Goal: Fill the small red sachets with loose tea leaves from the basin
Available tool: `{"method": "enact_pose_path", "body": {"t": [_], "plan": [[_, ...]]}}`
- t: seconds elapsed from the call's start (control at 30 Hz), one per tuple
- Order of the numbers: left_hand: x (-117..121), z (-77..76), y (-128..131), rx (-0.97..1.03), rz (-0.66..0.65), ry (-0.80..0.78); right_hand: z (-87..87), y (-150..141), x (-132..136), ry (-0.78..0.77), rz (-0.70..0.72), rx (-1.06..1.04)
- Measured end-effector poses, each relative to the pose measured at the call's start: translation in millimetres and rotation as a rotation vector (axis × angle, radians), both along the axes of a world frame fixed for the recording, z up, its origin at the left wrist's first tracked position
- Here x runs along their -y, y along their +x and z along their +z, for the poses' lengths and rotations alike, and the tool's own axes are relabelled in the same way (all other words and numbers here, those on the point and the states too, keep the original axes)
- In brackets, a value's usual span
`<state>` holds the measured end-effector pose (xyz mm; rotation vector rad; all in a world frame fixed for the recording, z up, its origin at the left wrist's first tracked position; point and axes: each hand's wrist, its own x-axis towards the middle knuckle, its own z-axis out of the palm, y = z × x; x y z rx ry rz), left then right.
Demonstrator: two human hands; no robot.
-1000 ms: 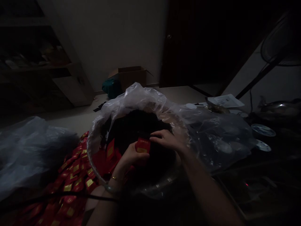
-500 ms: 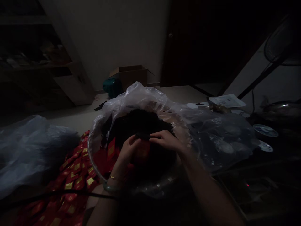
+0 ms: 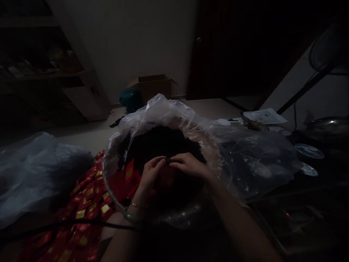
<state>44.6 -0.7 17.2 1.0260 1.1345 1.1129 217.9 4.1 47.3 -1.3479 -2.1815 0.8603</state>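
Packet (image 3: 165,180): red, upright or nearly so, inside the rim of the lined tub (image 3: 107,178), over the dark loose stuff (image 3: 160,140). Just below both grips, on the wearer's side of the fingertips. At its top, a dark strip (image 3: 171,160) running left to right, roughly square to the forearms. Left hand (image 3: 148,174) pinched shut, thumb and fingers together, at the strip's left end; right hand (image 3: 191,165) likewise at the right end, coming in from the right. Near enough even in reach: can't name one hand as closer to the packet. Left hand clearly nearer the red packets (image 3: 129,173) inside the tub, with the pile (image 3: 89,191) just outside the rim on that same side. Clear bag (image 3: 261,160) beside the tub on the right. Packet's long axis: looks up-down from the strip, but can't confirm, lower end lost in shadow. Can't tell whether the strip is part of the packet or a separate bit. Contact points partly hidden behind the fingers. Packet mouth not readable, contents neither. Near side of the tub mostly swallowed by dark. Both forearms cut off at the bottom edge.
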Motion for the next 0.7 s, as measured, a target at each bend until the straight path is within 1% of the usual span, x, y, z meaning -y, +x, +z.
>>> {"method": "enact_pose_path", "body": {"t": [0.13,0.2,0.3,0.37,0.43,0.57,0.7], "plan": [[-1.5,0.1,-6.7,-0.045,-0.207,-0.055,1.6,2.1,-1.7,-0.029,-0.033,-0.065],[-1.1,-0.3,-9.1,-0.07,-0.247,-0.108,2.7,4.0,-2.0,-0.066,-0.058,-0.122],[-0.3,-1.1,-10.2,-0.07,-0.217,-0.14,5.0,7.4,-1.9,-0.146,-0.091,-0.169],[-0.1,-1.3,-10.1,-0.073,-0.208,-0.139,5.4,9.6,-2.0,-0.158,-0.134,-0.154],[-0.1,-0.9,-9.7,-0.071,-0.211,-0.14,4.0,11.2,-2.7,-0.131,-0.151,-0.137],[0.4,0.6,-9.1,-0.064,-0.209,-0.148,-0.8,10.9,-4.5,-0.056,-0.129,-0.148],[1.0,1.5,-9.7,-0.086,-0.205,-0.14,-2.5,7.4,-4.8,-0.039,-0.134,-0.165]]}}
